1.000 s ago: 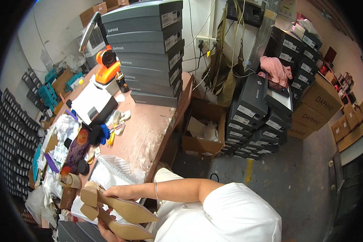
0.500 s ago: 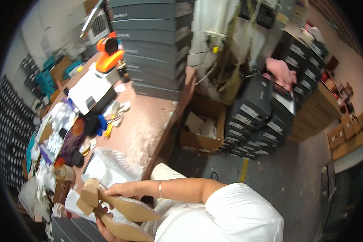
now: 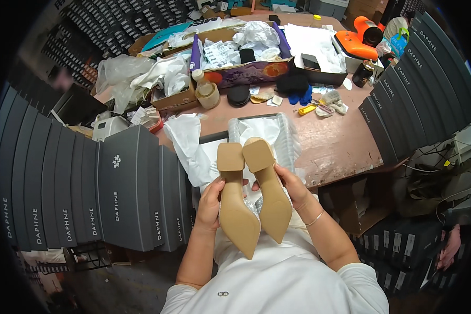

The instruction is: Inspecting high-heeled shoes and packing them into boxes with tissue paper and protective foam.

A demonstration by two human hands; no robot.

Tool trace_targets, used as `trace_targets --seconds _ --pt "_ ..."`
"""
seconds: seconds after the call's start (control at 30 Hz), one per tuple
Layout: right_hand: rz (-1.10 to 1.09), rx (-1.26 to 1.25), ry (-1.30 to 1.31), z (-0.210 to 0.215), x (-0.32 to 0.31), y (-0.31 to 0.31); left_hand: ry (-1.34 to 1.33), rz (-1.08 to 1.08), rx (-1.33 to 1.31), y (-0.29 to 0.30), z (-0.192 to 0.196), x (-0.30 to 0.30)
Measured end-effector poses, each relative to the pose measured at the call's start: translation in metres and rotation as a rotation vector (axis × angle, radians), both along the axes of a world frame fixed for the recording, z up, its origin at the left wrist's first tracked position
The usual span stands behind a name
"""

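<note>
Two tan-soled, pointed high-heeled shoes are held side by side before my body, soles up, toes toward me and block heels away. My left hand (image 3: pixel 211 201) is closed around the left shoe (image 3: pixel 237 217); my right hand (image 3: pixel 294 187) grips the right shoe (image 3: pixel 275 204) by its outer side. Glittery silver material shows between the two soles. Just beyond the heels lies an open shoebox lined with white tissue paper (image 3: pixel 186 138), with a clear bubble-wrap sheet (image 3: pixel 289 141) at its right. The shoes hide much of that box.
Tall stacks of dark grey shoeboxes stand at left (image 3: pixel 131 193) and right (image 3: pixel 421 89). On the pink worktable (image 3: pixel 345 136) are a purple carton (image 3: pixel 235 76) of paper, a glue bottle (image 3: pixel 208 93), yellow-handled snips (image 3: pixel 307 110), an orange tape dispenser (image 3: pixel 356 46) and a dark can (image 3: pixel 362 74).
My view has swung left from the aisle and boxes on the right to face the table squarely. Both hands still hold the shoes, which now appear upright in mid-view rather than at lower left.
</note>
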State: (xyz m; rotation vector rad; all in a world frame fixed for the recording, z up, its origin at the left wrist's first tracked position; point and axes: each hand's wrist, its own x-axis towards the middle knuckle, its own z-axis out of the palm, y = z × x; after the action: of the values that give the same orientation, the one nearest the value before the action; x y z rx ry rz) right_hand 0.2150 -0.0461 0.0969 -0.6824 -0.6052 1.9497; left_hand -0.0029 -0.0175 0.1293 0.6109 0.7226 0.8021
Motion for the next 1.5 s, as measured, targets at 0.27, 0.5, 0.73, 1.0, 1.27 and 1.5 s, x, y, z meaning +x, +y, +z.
trace_targets --seconds 0.27,0.5,0.73,1.0,1.27,1.5 --pt "-0.017 0.025 -0.048 -0.002 -0.005 0.006 0.063 -0.034 0.048 0.005 0.003 -0.003" --pt "-0.002 0.106 -0.119 0.012 -0.004 0.0 0.038 -0.076 0.168 0.0 0.01 -0.006" --pt "0.06 0.224 -0.168 0.021 0.002 -0.014 -0.037 -0.157 0.243 -0.009 0.014 -0.012" --pt "0.009 0.861 -0.788 0.051 0.025 -0.031 0.056 -0.346 0.617 -0.001 0.032 -0.022" --pt "-0.088 0.747 -0.97 0.07 0.054 -0.044 0.243 -0.411 0.601 0.002 0.019 -0.031" --pt "-0.291 0.316 -1.628 0.015 0.148 0.016 0.683 -0.403 0.845 0.003 0.06 -0.006"
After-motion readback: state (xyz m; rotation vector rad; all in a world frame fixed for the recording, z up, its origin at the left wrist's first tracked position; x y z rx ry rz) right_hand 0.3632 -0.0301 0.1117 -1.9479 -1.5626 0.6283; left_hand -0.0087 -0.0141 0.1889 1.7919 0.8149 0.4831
